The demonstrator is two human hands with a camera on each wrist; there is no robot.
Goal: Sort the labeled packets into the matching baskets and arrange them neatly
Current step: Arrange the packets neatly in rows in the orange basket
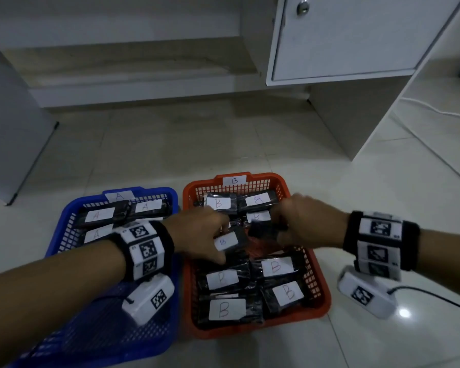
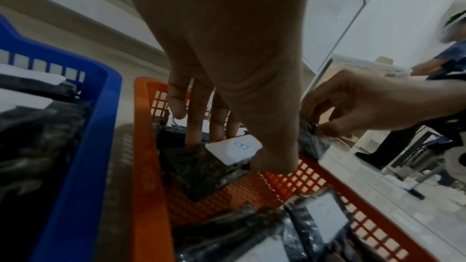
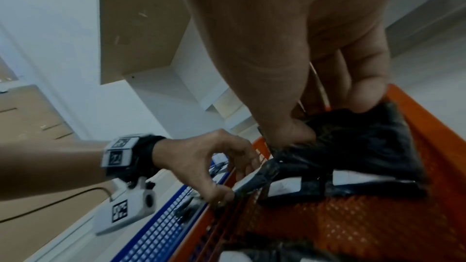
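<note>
An orange basket (image 1: pixel 316 285) tagged B stands on the floor beside a blue basket (image 1: pixel 64 235) tagged A. Both hold black packets with white labels. My left hand (image 1: pixel 205 235) grips a black packet marked B (image 1: pixel 230 241) over the middle of the orange basket, thumb on one edge and fingers behind it (image 2: pixel 201 164). My right hand (image 1: pixel 300 221) pinches another black packet (image 1: pixel 263 231) just to the right; its label faces away from the head view (image 3: pixel 358 146). Several B packets (image 1: pixel 275 266) lie at the near and far ends of the orange basket.
Three A packets (image 1: pixel 100 215) lie at the far end of the blue basket; its near half shows bare mesh. A white cabinet (image 1: pixel 343 35) hangs over the tiled floor behind. A white cable (image 1: pixel 436 110) runs along the floor at right.
</note>
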